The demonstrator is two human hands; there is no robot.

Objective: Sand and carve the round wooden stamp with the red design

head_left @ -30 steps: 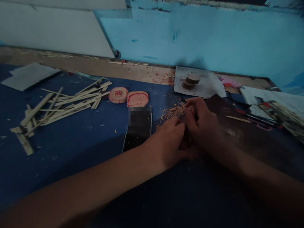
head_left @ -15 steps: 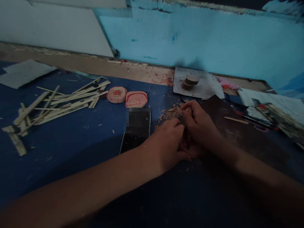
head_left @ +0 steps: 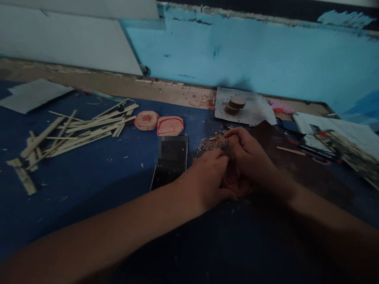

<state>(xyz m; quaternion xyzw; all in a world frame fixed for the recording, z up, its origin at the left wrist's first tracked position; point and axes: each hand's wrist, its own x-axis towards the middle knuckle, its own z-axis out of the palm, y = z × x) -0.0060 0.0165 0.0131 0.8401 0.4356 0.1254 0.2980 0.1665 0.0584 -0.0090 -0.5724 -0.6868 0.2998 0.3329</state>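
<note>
Grip of both hands over blue tabletop.

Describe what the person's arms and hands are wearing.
Nothing shows on them. The left hand and right hand are bare, with no gloves, and no rings are visible in the dim light. Both forearms are bare: no sleeves, watch or bands in view.

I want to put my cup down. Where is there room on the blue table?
The biggest bare blue patch lies between the pile of wooden sticks and the phone, above the left arm. It is crowded by the left hand and right hand, with wood shavings there, and at the right edge with papers and tools.
</note>
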